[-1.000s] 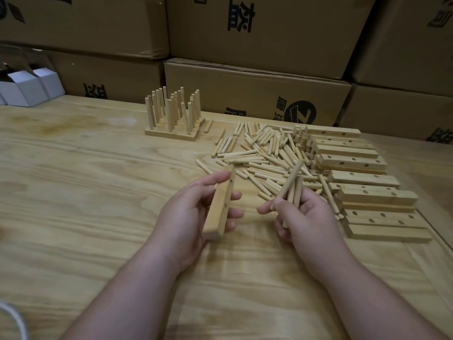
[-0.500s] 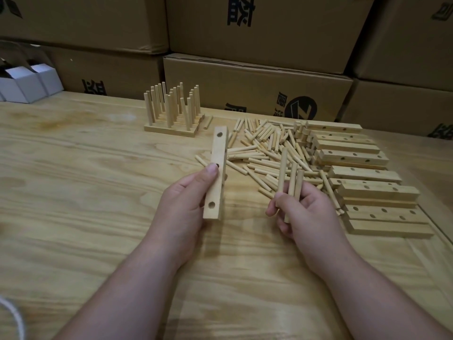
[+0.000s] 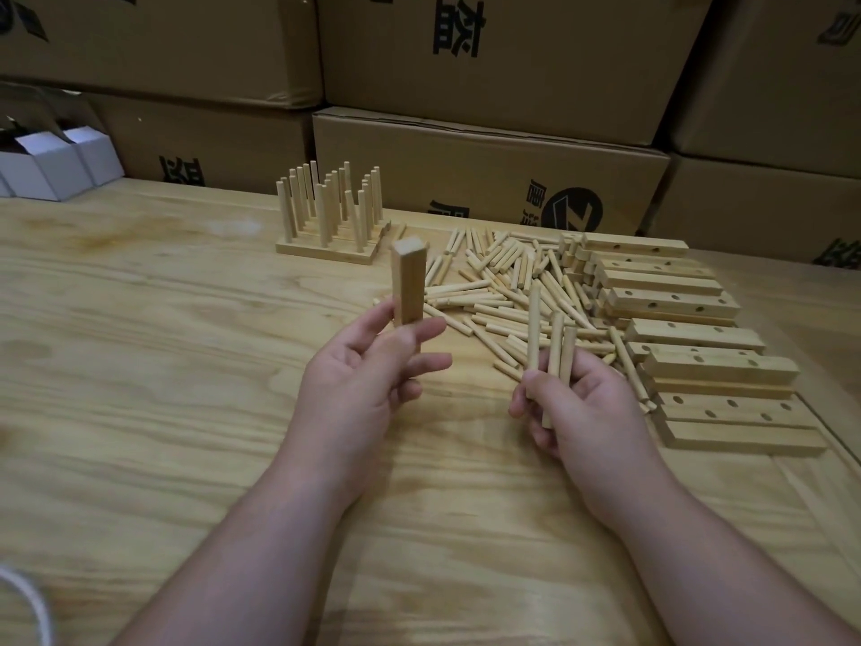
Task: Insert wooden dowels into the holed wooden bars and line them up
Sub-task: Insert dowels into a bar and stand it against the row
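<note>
**Three dowels in one hand, one bar in the other**

Three dowels (image 3: 550, 347) stand up out of my right hand (image 3: 577, 407), fingers curled round their lower ends. My left hand (image 3: 358, 384) pinches a wooden bar (image 3: 408, 284) by its lower end, upright above the tabletop (image 3: 140, 342), its holed face turned away from me.

The bar looks light and rigid, with square edges that give a sure grip; I judge it best held near the middle, clear of the holes. The dowels are thin, smooth and stiff, likely to roll or slip against each other, so I would feed one at a time, pinched close to its tip.

Far off stand the finished bars (image 3: 328, 212); loose dowels (image 3: 494, 277) and empty bars (image 3: 675, 319) lie to the right.
</note>
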`<state>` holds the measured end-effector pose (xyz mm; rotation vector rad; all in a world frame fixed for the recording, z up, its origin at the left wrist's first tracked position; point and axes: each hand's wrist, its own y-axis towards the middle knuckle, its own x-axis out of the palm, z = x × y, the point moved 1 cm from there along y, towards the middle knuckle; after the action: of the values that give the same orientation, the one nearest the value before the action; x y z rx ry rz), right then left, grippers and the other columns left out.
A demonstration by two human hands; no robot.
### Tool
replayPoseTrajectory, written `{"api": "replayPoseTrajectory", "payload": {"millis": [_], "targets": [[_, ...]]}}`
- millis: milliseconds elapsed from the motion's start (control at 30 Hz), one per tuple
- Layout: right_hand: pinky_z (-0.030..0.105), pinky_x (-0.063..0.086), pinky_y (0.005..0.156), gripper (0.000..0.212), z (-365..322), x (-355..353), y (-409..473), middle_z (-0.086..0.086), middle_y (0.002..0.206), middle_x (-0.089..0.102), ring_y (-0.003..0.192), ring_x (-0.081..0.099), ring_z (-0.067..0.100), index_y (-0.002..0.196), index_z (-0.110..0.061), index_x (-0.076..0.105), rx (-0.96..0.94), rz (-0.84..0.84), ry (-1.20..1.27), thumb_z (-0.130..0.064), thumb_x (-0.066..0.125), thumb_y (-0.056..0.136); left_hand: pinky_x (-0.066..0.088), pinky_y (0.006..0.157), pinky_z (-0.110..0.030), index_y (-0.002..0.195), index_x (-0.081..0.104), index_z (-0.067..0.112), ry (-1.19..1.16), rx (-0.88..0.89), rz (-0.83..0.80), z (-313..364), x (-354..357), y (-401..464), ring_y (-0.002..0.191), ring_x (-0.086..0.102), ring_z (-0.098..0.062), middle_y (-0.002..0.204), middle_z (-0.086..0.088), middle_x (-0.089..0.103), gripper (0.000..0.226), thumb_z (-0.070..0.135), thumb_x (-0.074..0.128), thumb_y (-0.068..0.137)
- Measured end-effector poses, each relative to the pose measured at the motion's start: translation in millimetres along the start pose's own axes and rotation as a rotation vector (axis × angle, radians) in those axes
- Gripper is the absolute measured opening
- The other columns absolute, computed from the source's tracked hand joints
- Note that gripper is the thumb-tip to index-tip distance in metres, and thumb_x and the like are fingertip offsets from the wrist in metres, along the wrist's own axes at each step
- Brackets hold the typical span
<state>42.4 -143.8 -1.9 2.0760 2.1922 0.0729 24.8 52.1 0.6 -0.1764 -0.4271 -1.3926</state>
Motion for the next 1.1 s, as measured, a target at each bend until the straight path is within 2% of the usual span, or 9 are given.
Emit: {"api": "replayPoseTrajectory", "payload": {"millis": [100, 167, 233, 300, 367, 467, 633, 800, 1100], "targets": [[0.020, 0.039, 0.041, 0.009, 0, 0, -1, 0.007, 0.071, 0.069, 0.047, 0.048, 0.014, 0.094, -0.017, 0.060, 0.013, -0.001, 0.012, -0.009, 0.057, 0.096, 0.042, 0.049, -0.019, 0.102, 0.075, 0.028, 0.064, 0.045, 0.126, 0, -2, 0, 0.053, 0.057, -0.012, 0.068, 0.003, 0.065, 0.039, 0.047, 0.084, 0.069], [0.020, 0.040, 0.042, 0.010, -1, 0, -1, 0.008, 0.072, 0.070, 0.047, 0.048, 0.014, 0.094, -0.018, 0.061, 0.018, 0.006, 0.024, -0.009, 0.057, 0.096, 0.032, 0.042, -0.019, 0.080, 0.076, 0.032, 0.128, 0.072, 0.177, 2, -5, 0, 0.046, 0.040, -0.011, 0.054, 0.007, 0.047, 0.021, 0.053, 0.075, 0.079], [0.020, 0.040, 0.043, 0.009, -1, -1, -1, 0.009, 0.074, 0.071, 0.048, 0.048, 0.014, 0.094, -0.017, 0.061, 0.012, 0.004, 0.020, -0.009, 0.056, 0.096, 0.023, 0.041, -0.021, 0.066, 0.070, 0.031, 0.110, 0.066, 0.166, 4, -4, -1, 0.046, 0.030, -0.011, 0.054, 0.009, 0.035, 0.031, 0.052, 0.065, 0.088], [0.021, 0.040, 0.044, 0.009, -1, 0, -1, 0.009, 0.076, 0.072, 0.049, 0.048, 0.014, 0.096, -0.016, 0.061, 0.001, -0.006, 0.009, -0.009, 0.056, 0.096, 0.023, 0.041, -0.022, 0.067, 0.072, 0.028, 0.024, 0.021, 0.154, 6, -1, -1, 0.045, 0.031, -0.008, 0.055, 0.010, 0.038, 0.035, 0.055, 0.065, 0.088], [0.022, 0.041, 0.044, 0.009, -1, 0, -1, 0.009, 0.076, 0.072, 0.049, 0.048, 0.015, 0.096, -0.017, 0.061, -0.004, -0.011, 0.004, -0.009, 0.057, 0.096, 0.038, 0.044, -0.019, 0.071, 0.078, 0.028, -0.008, -0.029, 0.182, 7, 1, -1, 0.047, 0.048, -0.004, 0.056, 0.012, 0.054, 0.037, 0.059, 0.063, 0.087], [0.022, 0.042, 0.046, 0.010, -1, 0, -1, 0.009, 0.077, 0.073, 0.050, 0.049, 0.015, 0.095, -0.020, 0.062, -0.010, -0.012, -0.001, -0.010, 0.057, 0.095, 0.051, 0.055, -0.027, 0.082, 0.083, 0.024, -0.113, -0.178, 0.223, 5, 2, 3, 0.065, 0.063, -0.011, 0.070, 0.004, 0.067, 0.045, 0.050, 0.051, 0.100], [0.023, 0.044, 0.049, 0.012, -1, 1, -2, 0.005, 0.086, 0.076, 0.052, 0.051, 0.014, 0.087, -0.031, 0.063, -0.060, -0.061, -0.052, -0.019, 0.063, 0.089, 0.044, 0.040, -0.027, 0.113, 0.074, 0.014, -0.171, -0.360, 0.098, 5, 6, 0, 0.055, 0.060, -0.018, 0.071, -0.004, 0.061, 0.054, 0.053, 0.036, 0.105], [0.023, 0.044, 0.058, 0.012, 0, 1, -4, -0.001, 0.089, 0.077, 0.055, 0.053, 0.004, 0.102, -0.026, 0.067, -0.093, -0.097, -0.093, -0.017, 0.066, 0.096, 0.048, 0.042, -0.027, 0.109, 0.071, 0.012, -0.072, -0.360, 0.080, 5, 10, -3, 0.054, 0.062, -0.018, 0.069, -0.005, 0.062, 0.036, 0.039, 0.047, 0.104], [0.010, 0.045, 0.062, 0.011, 2, 0, -3, -0.014, 0.071, 0.067, 0.066, 0.059, -0.003, 0.091, -0.030, 0.073, -0.145, 0.028, -0.094, -0.020, 0.071, 0.092, 0.055, 0.047, -0.029, 0.096, 0.067, 0.006, -0.004, -0.337, 0.049, 4, 10, -5, 0.064, 0.070, -0.018, 0.075, -0.004, 0.069, 0.020, 0.024, 0.059, 0.097]]}}
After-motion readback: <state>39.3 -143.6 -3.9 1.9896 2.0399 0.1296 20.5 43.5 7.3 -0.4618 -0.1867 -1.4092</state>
